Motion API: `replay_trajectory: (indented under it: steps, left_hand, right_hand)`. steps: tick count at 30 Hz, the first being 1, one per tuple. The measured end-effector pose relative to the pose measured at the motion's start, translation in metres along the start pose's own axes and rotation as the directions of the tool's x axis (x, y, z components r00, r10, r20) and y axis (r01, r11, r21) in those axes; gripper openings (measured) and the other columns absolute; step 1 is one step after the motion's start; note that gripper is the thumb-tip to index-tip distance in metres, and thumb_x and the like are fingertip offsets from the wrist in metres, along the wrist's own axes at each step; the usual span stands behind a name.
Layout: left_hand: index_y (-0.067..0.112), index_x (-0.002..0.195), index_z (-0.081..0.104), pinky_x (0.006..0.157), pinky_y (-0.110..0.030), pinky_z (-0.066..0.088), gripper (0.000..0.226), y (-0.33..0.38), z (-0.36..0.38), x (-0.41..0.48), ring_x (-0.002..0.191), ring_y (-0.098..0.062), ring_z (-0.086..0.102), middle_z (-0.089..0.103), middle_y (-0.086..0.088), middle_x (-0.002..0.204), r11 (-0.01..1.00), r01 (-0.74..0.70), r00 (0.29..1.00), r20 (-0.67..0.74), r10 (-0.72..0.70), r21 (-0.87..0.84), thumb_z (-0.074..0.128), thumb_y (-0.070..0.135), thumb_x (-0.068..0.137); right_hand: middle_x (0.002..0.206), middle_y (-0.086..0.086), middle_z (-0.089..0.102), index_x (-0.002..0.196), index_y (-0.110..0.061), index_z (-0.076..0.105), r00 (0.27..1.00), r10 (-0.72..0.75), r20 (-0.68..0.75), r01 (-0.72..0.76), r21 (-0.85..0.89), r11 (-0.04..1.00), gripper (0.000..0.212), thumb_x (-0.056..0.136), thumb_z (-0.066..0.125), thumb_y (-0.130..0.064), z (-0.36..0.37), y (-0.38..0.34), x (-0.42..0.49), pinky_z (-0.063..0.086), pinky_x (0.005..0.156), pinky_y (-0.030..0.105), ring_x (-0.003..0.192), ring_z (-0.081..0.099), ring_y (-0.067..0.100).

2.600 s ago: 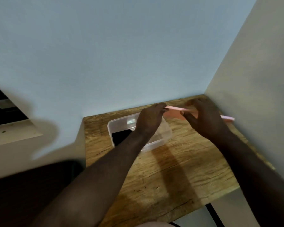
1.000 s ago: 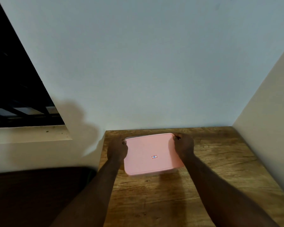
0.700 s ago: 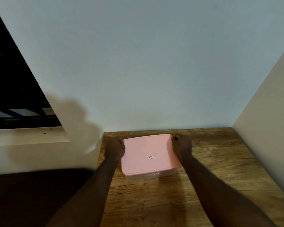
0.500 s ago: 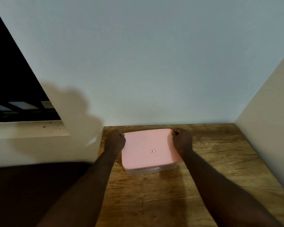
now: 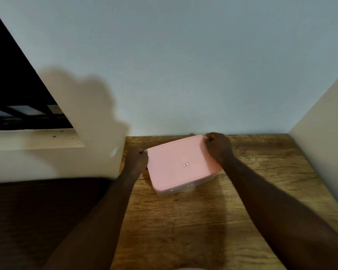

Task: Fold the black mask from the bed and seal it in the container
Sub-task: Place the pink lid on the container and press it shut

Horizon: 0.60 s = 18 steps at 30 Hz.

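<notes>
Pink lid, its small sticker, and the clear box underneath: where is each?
pink lid (image 5: 170, 158): head view, flat top, left of centre.
sticker (image 5: 186, 165): head view, its middle.
clear box (image 5: 176, 191): head view, near wall below the lid's edge.

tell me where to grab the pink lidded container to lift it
Grip the clear container under the overhanging rim of its pink lid, on two opposite sides, coming in from left and right, where the left hand and right hand hold the lid's edges. It sits flat on the table, broad and shallow, so one hand likely cannot span it.
</notes>
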<state>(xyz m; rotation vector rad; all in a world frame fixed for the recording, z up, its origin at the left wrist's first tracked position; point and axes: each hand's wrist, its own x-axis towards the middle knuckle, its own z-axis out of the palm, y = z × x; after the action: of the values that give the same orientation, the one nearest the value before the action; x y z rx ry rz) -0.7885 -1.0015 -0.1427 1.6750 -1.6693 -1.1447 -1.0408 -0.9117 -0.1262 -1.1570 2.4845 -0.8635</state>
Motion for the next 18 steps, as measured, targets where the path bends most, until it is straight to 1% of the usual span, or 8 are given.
replay_trajectory:
  steps: [2,4,6,8,11,13,15,18]
  left_hand:
    - [0.009,0.083,0.062,0.059,-0.034,0.057,0.016,-0.01,-0.003,-0.009,0.074,-0.024,0.064,0.065,-0.01,0.081,0.987,0.074,0.997,0.002,-0.074,-0.141,0.052,0.015,0.094]
    - [0.004,0.103,0.061,0.065,-0.038,0.061,0.015,-0.019,-0.006,-0.024,0.079,-0.025,0.069,0.067,-0.014,0.095,0.919,0.199,0.98,0.056,-0.191,-0.341,0.052,0.015,0.096]
    - [0.001,0.111,0.058,0.068,-0.037,0.061,0.019,-0.029,-0.006,-0.045,0.085,-0.026,0.07,0.067,-0.017,0.101,0.808,0.305,0.952,0.134,-0.276,-0.504,0.054,0.013,0.097]
    - [0.002,0.112,0.057,0.067,-0.035,0.061,0.02,-0.036,-0.001,-0.074,0.085,-0.026,0.072,0.068,-0.018,0.1,0.729,0.36,0.932,0.192,-0.307,-0.582,0.056,0.014,0.096]
    - [0.006,0.103,0.06,0.059,-0.03,0.058,0.018,-0.045,0.016,-0.117,0.075,-0.024,0.073,0.069,-0.014,0.091,0.728,0.429,0.903,0.273,-0.332,-0.535,0.06,0.021,0.094]
    - [0.006,0.097,0.062,0.056,-0.032,0.056,0.017,-0.045,0.027,-0.138,0.07,-0.025,0.07,0.068,-0.012,0.081,0.719,0.483,0.87,0.369,-0.328,-0.499,0.063,0.022,0.091]
    - [0.007,0.089,0.063,0.054,-0.032,0.055,0.017,-0.042,0.032,-0.146,0.065,-0.022,0.067,0.066,-0.01,0.074,0.741,0.493,0.855,0.409,-0.317,-0.456,0.063,0.024,0.091]
    - [0.006,0.087,0.063,0.051,-0.031,0.055,0.026,-0.039,0.029,-0.145,0.058,-0.019,0.066,0.065,-0.008,0.071,0.799,0.429,0.881,0.388,-0.269,-0.421,0.063,0.031,0.092]
  right_hand:
    - [0.129,0.011,0.067,0.127,-0.009,0.064,0.999,0.01,-0.045,-0.006,0.101,0.995,0.035,0.094,0.06,-0.022,0.002,-0.006,-0.002,0.043,0.102,0.031,0.117,0.062,0.026]
    - [0.122,0.01,0.069,0.123,-0.01,0.066,0.988,0.019,-0.154,0.023,0.263,0.965,0.034,0.092,0.064,-0.024,0.006,-0.011,-0.021,0.045,0.098,0.031,0.111,0.063,0.023]
    - [0.105,0.0,0.07,0.112,-0.018,0.067,0.958,0.003,-0.287,0.11,0.378,0.919,0.025,0.088,0.066,-0.021,0.013,-0.01,-0.055,0.046,0.087,0.025,0.1,0.061,0.011]
    - [0.105,-0.007,0.062,0.114,-0.023,0.062,0.931,0.103,-0.351,0.083,0.478,0.875,0.028,0.087,0.068,-0.024,0.023,-0.002,-0.094,0.044,0.081,0.021,0.096,0.055,0.004]
    - [0.114,-0.007,0.06,0.122,-0.024,0.052,0.911,0.397,-0.113,-0.223,0.675,0.704,0.039,0.088,0.069,-0.032,0.036,0.011,-0.144,0.048,0.077,0.02,0.1,0.06,0.008]
    - [0.106,-0.006,0.064,0.118,-0.021,0.053,0.845,0.522,0.113,-0.397,0.788,0.471,0.037,0.088,0.069,-0.037,0.04,0.012,-0.161,0.054,0.078,0.028,0.098,0.064,0.014]
    - [0.096,0.003,0.069,0.112,-0.01,0.062,0.805,0.531,0.264,-0.473,0.825,0.307,0.04,0.089,0.067,-0.042,0.04,0.01,-0.174,0.053,0.068,0.032,0.086,0.065,0.018]
    - [0.086,0.009,0.076,0.1,-0.011,0.075,0.812,0.375,0.447,-0.562,0.771,0.298,0.038,0.087,0.067,-0.046,0.042,0.003,-0.193,0.052,0.057,0.029,0.073,0.07,0.02]
